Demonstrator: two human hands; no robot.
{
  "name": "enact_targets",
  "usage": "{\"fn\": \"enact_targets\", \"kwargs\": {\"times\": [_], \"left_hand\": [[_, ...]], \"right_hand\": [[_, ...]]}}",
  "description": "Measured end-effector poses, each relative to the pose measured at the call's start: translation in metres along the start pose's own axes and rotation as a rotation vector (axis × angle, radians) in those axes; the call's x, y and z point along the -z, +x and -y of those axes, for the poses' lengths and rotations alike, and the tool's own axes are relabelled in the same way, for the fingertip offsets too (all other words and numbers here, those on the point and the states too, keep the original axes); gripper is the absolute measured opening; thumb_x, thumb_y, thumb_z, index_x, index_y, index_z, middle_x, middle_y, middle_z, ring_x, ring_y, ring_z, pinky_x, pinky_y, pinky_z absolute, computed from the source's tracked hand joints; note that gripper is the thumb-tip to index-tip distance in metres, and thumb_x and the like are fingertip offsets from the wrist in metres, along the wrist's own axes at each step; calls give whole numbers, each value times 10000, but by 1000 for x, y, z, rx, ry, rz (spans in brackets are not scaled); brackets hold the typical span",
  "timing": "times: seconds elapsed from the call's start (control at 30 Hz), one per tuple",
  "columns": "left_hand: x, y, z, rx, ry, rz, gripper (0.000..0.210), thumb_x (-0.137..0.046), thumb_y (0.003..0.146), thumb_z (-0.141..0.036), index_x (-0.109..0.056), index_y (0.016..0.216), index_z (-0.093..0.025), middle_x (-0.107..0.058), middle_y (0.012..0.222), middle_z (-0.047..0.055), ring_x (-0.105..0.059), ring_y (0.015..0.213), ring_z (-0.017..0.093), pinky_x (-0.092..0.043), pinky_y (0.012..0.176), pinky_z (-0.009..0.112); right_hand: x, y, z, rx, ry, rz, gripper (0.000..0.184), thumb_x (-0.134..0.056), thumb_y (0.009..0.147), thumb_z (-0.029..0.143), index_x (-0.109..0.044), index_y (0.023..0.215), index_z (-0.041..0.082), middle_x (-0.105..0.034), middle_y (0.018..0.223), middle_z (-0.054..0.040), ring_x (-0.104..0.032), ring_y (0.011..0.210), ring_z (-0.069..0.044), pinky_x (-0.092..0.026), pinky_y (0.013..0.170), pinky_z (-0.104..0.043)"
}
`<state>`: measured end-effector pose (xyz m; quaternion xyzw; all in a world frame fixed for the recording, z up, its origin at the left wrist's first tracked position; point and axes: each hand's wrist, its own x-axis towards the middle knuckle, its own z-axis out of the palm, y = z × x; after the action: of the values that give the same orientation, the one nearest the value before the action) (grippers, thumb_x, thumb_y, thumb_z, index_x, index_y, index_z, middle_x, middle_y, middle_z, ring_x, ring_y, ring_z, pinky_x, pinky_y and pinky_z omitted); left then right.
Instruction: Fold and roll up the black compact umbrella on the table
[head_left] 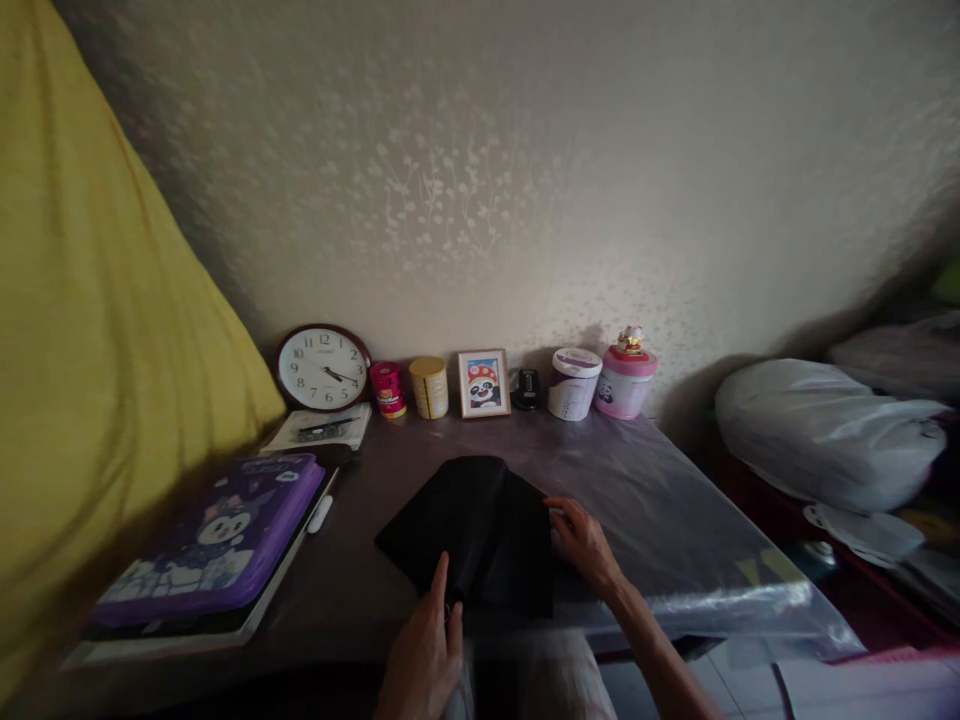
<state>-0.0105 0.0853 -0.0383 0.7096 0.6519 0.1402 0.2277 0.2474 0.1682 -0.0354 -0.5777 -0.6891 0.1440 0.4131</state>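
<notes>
A black folding umbrella (469,525) lies on the table, its canopy loose and spread out in flaps. At its near end, my left hand (427,645) is closed round the short handle, with the index finger stretched along the cloth. My right hand (585,540) pinches the edge of a flap on the right side between thumb and fingers.
A plastic-covered table (637,510) stands against the wall. Along its back are a clock (323,367), tins (429,388), a framed panda picture (484,384) and tubs (574,385). A purple case (217,540) lies at left; a white bag (825,430) is at right.
</notes>
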Motion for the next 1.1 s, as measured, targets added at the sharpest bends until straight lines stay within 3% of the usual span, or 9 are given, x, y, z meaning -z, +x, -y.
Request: {"fn": "enact_targets", "kwargs": {"times": [0.37, 0.73, 1.1], "left_hand": [[3, 0, -2, 9, -37, 3, 548, -260, 936, -236, -132, 1450, -94, -441, 1416, 152, -526, 1214, 187, -434, 974, 306], [3, -1, -2, -7, -91, 0, 551, -243, 925, -237, -143, 1444, -79, -372, 1456, 160, -484, 1254, 191, -412, 1006, 327], [-1, 1, 0, 12, -84, -17, 544, -246, 928, -228, -143, 1448, -101, -395, 1453, 117, -486, 1250, 150, -403, 999, 269]], "right_hand": [[0, -9, 16, 203, 119, 86, 310, -405, 831, 111, -643, 989, 230, -649, 1118, -67, -624, 1020, -185, -498, 881, -350], [3, -12, 28, 229, 23, 212, 385, -401, 759, 23, -635, 992, 222, -610, 1198, -78, -622, 1036, -184, -495, 901, -367], [-2, -16, 18, 235, 19, 230, 468, -362, 728, 3, -615, 1051, 228, -575, 1257, -70, -599, 1088, -178, -481, 935, -366]]}}
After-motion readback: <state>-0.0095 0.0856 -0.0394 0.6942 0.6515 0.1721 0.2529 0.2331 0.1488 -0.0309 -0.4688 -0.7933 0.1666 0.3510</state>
